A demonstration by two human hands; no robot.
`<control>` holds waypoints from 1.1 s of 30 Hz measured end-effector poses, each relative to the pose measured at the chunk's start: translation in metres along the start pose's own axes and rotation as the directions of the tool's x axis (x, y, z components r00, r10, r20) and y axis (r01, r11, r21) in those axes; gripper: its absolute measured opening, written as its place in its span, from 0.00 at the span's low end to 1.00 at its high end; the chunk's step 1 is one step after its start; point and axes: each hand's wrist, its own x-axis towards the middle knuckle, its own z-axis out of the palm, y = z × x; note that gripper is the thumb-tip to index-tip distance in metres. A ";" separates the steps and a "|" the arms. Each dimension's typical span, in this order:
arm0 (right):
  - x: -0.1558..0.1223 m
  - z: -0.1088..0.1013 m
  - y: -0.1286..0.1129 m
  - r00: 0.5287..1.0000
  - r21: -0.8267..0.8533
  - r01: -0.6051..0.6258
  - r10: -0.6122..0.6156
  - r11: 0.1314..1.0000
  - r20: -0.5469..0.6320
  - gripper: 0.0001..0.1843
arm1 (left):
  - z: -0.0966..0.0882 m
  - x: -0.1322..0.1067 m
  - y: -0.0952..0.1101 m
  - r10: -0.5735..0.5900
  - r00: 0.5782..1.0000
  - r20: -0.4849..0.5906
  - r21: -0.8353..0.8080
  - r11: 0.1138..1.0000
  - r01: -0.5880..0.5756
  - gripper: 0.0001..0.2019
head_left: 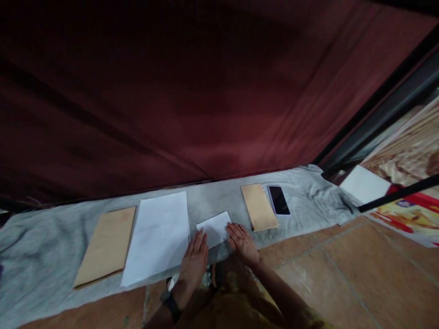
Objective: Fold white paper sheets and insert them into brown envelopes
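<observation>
A small folded sheet of white paper lies on the grey cloth in front of me. My left hand rests on its left edge, fingers stretched out and close together. On its right edge lies my right hand, fingers extended and pressing flat. Neither hand grips anything. Just left of my left hand is a larger stack of white paper. Beyond that sits a pile of brown envelopes. To the right of my right hand lies a smaller brown envelope or envelope pile.
A smartphone with a dark screen lies beside the right envelope. The long, narrow surface is covered by a grey cloth. A dark red curtain hangs behind it. Tiled floor and a colourful printed box appear at right.
</observation>
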 end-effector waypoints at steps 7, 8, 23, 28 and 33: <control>0.007 -0.002 -0.001 0.999 0.017 -0.044 0.044 0.999 -0.014 0.24 | 0.018 0.041 0.015 -0.200 0.972 -0.125 -0.060 0.979 0.194 0.27; 0.011 -0.003 -0.003 0.998 0.022 -0.054 0.054 0.998 -0.018 0.23 | 0.022 0.040 0.015 -0.200 0.972 -0.124 -0.065 0.979 0.193 0.27; 0.050 0.028 -0.011 0.999 -0.048 -0.032 0.032 0.998 0.008 0.26 | 0.039 0.034 0.013 -0.189 0.965 -0.183 -0.065 0.981 0.180 0.30; 0.046 0.030 -0.009 0.995 -0.073 -0.089 0.085 0.993 -0.051 0.27 | 0.035 0.032 0.018 -0.258 0.959 -0.114 -0.058 0.966 0.253 0.30; 0.046 0.032 -0.011 0.994 -0.077 -0.097 0.093 0.992 -0.048 0.28 | 0.024 0.017 0.031 -0.242 0.969 -0.046 -0.041 0.970 0.240 0.30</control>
